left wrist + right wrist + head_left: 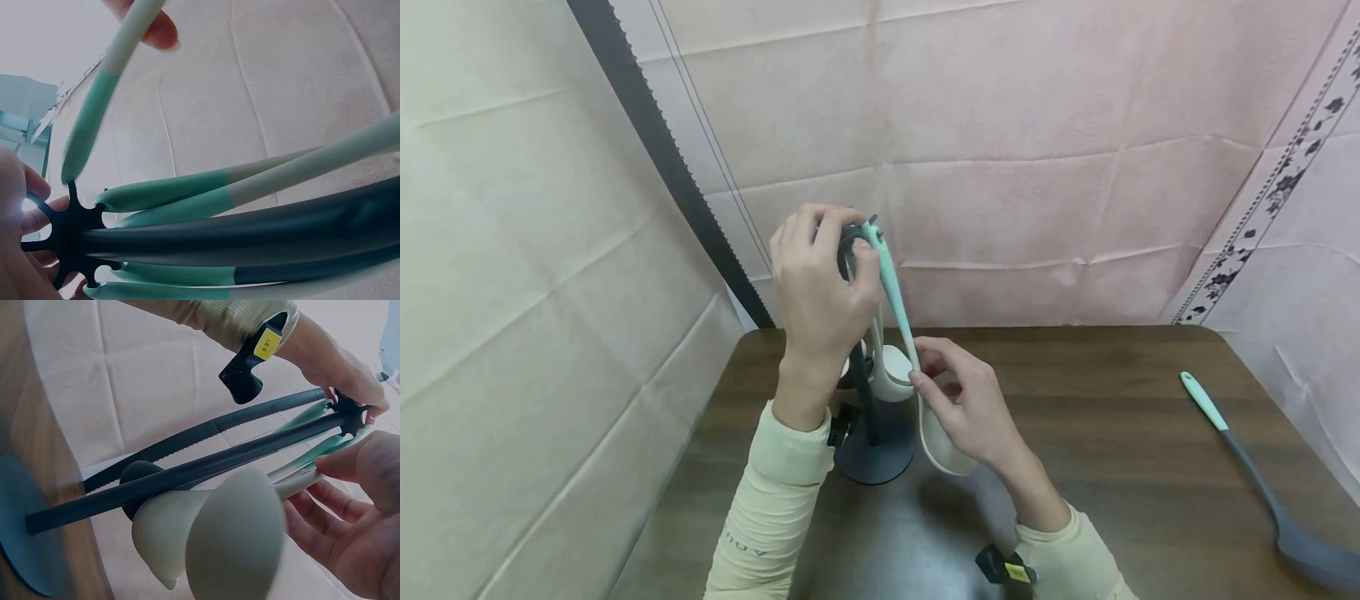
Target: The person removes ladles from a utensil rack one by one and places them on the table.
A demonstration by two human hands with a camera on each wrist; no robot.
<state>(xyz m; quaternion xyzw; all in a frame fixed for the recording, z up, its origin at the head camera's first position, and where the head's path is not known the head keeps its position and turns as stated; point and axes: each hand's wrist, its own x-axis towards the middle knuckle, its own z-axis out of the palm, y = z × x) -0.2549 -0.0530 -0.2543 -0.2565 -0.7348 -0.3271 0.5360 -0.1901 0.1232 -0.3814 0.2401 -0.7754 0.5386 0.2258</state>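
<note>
A dark utensil stand (pixel 876 457) with a round base rises in front of me. My left hand (pixel 820 279) grips its hooked head (pixel 65 231), fingers curled about the top. My right hand (pixel 966 400) pinches the pale shaft of a large white spoon (pixel 942 446) with a mint handle. In the left wrist view, the end of that mint handle (pixel 90 128) is right at a hook tip. A white ladle (pixel 891 379) hangs behind the spoon, and a dark-headed utensil (pixel 140 472) is partly hidden behind the pole. Several mint handles cluster under the hooks.
On the right side of the brown wooden table (pixel 1097 400) lies a dark grey utensil (pixel 1255 475) with a mint handle and a broad head. Pale creased cloth (pixel 1000 208) hangs behind the table and along its left side.
</note>
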